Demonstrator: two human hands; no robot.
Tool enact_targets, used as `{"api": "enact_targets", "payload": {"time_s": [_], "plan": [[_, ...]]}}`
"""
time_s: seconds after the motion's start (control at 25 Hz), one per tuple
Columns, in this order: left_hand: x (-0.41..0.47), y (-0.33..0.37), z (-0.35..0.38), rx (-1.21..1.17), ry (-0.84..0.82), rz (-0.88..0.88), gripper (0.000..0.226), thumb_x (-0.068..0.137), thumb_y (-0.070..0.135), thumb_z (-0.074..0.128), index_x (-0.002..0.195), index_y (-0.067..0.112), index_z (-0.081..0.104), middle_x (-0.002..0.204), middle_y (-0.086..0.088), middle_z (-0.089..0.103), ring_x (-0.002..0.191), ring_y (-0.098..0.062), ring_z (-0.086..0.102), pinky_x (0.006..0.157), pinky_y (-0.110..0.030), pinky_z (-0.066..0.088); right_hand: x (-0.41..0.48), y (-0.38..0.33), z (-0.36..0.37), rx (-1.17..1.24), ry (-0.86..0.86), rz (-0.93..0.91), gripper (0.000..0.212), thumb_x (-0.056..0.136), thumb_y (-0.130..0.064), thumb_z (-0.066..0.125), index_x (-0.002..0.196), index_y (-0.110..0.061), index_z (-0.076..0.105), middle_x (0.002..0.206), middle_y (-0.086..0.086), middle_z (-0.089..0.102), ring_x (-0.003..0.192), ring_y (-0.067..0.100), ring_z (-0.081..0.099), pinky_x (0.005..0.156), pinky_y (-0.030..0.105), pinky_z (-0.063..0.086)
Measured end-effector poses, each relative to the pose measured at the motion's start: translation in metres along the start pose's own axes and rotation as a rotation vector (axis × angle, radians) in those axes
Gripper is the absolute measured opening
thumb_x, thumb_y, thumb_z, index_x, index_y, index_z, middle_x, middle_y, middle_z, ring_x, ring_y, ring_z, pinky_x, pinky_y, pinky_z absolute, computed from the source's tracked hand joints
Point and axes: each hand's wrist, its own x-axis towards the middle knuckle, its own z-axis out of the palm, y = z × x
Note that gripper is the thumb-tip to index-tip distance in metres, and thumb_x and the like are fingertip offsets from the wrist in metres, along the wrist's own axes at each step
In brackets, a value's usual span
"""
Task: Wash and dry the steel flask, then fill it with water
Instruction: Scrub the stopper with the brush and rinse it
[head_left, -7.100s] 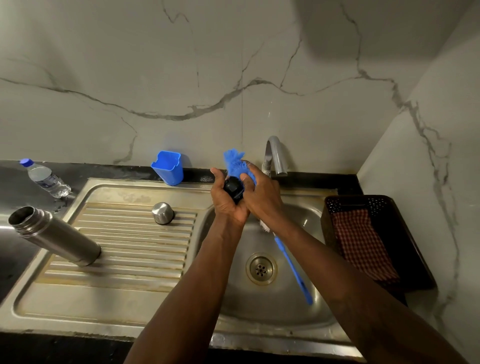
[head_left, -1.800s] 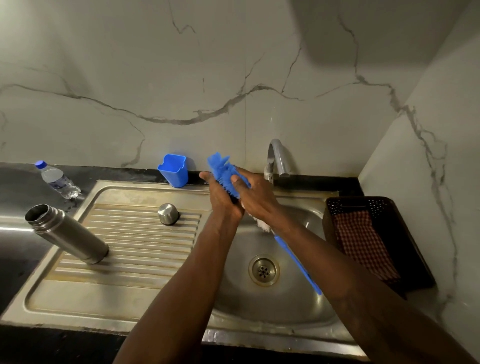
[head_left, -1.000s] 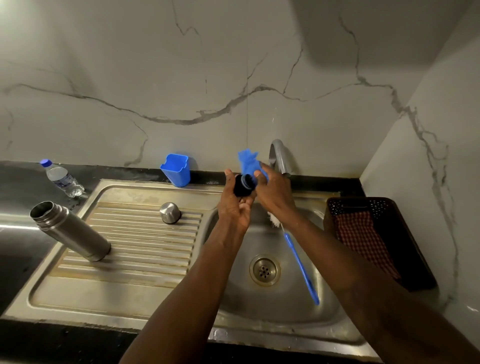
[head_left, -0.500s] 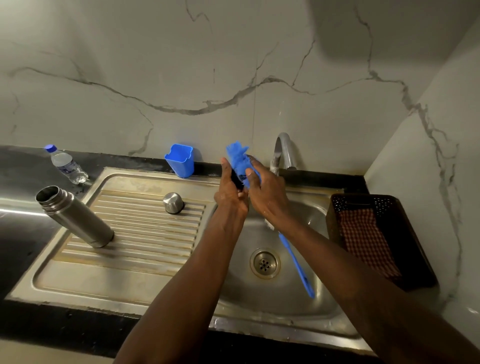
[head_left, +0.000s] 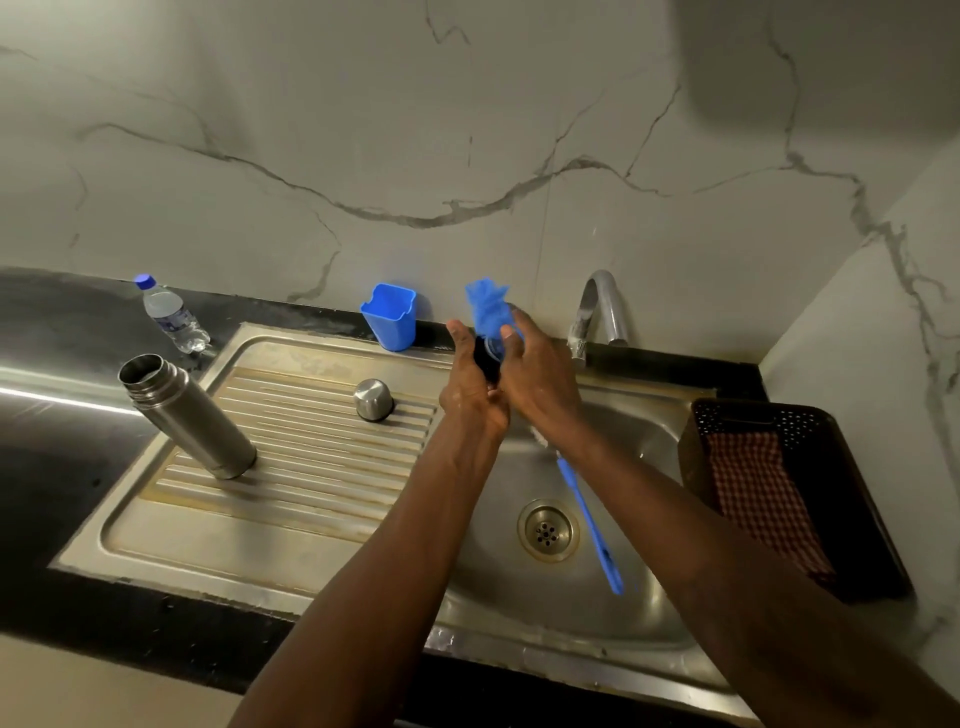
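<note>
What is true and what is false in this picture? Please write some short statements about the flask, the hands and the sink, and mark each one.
1. The steel flask stands open on the draining board. True.
2. The left hand holds a small black lid. True.
3. The right hand is empty. False: it holds a blue scrubber against the lid.
4. The long blue brush lies on the draining board. False: it lies in the sink bowl.
5. The checked cloth lies in the sink bowl. False: it lies in the dark basket at the right.
6. The steel cap sits on the draining board. True.
</note>
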Motion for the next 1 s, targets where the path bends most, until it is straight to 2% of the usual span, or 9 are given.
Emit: {"api": "enact_targets", "payload": {"time_s": [0.08, 0.16, 0.28, 0.4, 0.48, 0.64, 0.72, 0.8, 1.0], "plan": [[-0.006, 0.008, 0.005, 0.032, 0.011, 0.009, 0.108, 0.05, 0.071, 0.089, 0.128, 0.0, 0.065, 0.117, -0.02, 0.076, 0.103, -0.031, 0.077, 0.082, -0.039, 0.065, 0.01, -0.004, -0.004, 0.005, 0.021, 0.084, 0.046, 0.11, -0.039, 0.036, 0.155, -0.031, 0.041, 0.144, 0.005, 0.061, 0.133, 0.029, 0.055, 0.108, 0.038, 0.041], [-0.005, 0.019, 0.004, 0.021, 0.04, 0.02, 0.084, 0.073, 0.064, 0.081, 0.123, -0.001, 0.064, 0.112, -0.02, 0.076, 0.097, -0.031, 0.078, 0.09, -0.042, 0.063, 0.008, -0.007, -0.003, -0.031, -0.008, 0.083, 0.048, 0.109, -0.042, 0.036, 0.156, -0.031, 0.039, 0.143, 0.007, 0.061, 0.131, 0.03, 0.055, 0.105, 0.04, 0.041], [0.005, 0.039, -0.01, -0.016, 0.088, 0.03, 0.071, 0.09, 0.057, 0.072, 0.131, 0.0, 0.058, 0.118, -0.022, 0.073, 0.099, -0.034, 0.076, 0.082, -0.046, 0.065, 0.004, -0.014, -0.003, -0.001, -0.08, 0.158, 0.05, 0.103, -0.041, 0.048, 0.146, -0.019, 0.035, 0.133, 0.011, 0.061, 0.105, 0.028, 0.058, 0.085, 0.037, 0.042], [0.009, 0.054, -0.037, 0.038, 0.157, -0.057, 0.069, 0.099, 0.061, 0.058, 0.133, 0.002, 0.056, 0.123, -0.022, 0.068, 0.099, -0.032, 0.071, 0.075, -0.043, 0.066, 0.015, -0.016, -0.007, -0.127, -0.342, 0.26, 0.069, 0.086, -0.03, 0.073, 0.135, -0.011, 0.029, 0.116, 0.004, 0.055, 0.086, 0.017, 0.056, 0.066, 0.031, 0.043], [0.008, 0.063, -0.051, 0.04, 0.191, -0.105, 0.066, 0.101, 0.06, 0.054, 0.129, 0.001, 0.054, 0.117, -0.022, 0.068, 0.096, -0.032, 0.071, 0.077, -0.042, 0.066, 0.026, -0.018, -0.005, -0.36, -0.487, 0.201, 0.079, 0.075, -0.026, 0.082, 0.138, -0.016, 0.036, 0.117, 0.005, 0.058, 0.088, 0.019, 0.06, 0.068, 0.031, 0.049], [0.014, 0.086, -0.06, 0.013, 0.166, -0.1, 0.059, 0.105, 0.055, 0.049, 0.126, 0.0, 0.056, 0.108, -0.02, 0.07, 0.095, -0.03, 0.072, 0.089, -0.04, 0.063, 0.053, -0.035, 0.013, -0.559, -0.487, -0.001, 0.074, 0.075, -0.027, 0.079, 0.144, -0.029, 0.052, 0.136, 0.002, 0.061, 0.111, 0.025, 0.061, 0.085, 0.032, 0.051], [0.018, 0.099, -0.06, 0.012, 0.135, -0.076, 0.061, 0.106, 0.055, 0.048, 0.132, 0.0, 0.058, 0.118, -0.02, 0.071, 0.101, -0.028, 0.073, 0.086, -0.039, 0.064, 0.066, -0.047, 0.02, -0.683, -0.447, -0.097, 0.066, 0.081, -0.033, 0.073, 0.143, -0.03, 0.05, 0.136, 0.002, 0.062, 0.114, 0.029, 0.062, 0.09, 0.037, 0.054], [0.028, 0.112, -0.061, -0.012, 0.136, -0.057, 0.059, 0.105, 0.053, 0.052, 0.136, 0.003, 0.058, 0.124, -0.02, 0.069, 0.103, -0.028, 0.072, 0.078, -0.038, 0.066, 0.08, -0.059, 0.026, -0.789, -0.367, -0.167, 0.063, 0.083, -0.038, 0.072, 0.137, -0.02, 0.045, 0.125, 0.007, 0.063, 0.107, 0.032, 0.064, 0.084, 0.039, 0.052], [0.053, 0.135, -0.064, -0.08, 0.176, -0.038, 0.057, 0.103, 0.048, 0.061, 0.138, 0.004, 0.054, 0.129, -0.023, 0.064, 0.106, -0.034, 0.07, 0.065, -0.038, 0.066, 0.116, -0.092, 0.048, -0.899, -0.305, -0.294, 0.046, 0.085, -0.033, 0.069, 0.124, -0.017, 0.052, 0.115, 0.009, 0.063, 0.1, 0.034, 0.064, 0.082, 0.038, 0.048]]}}
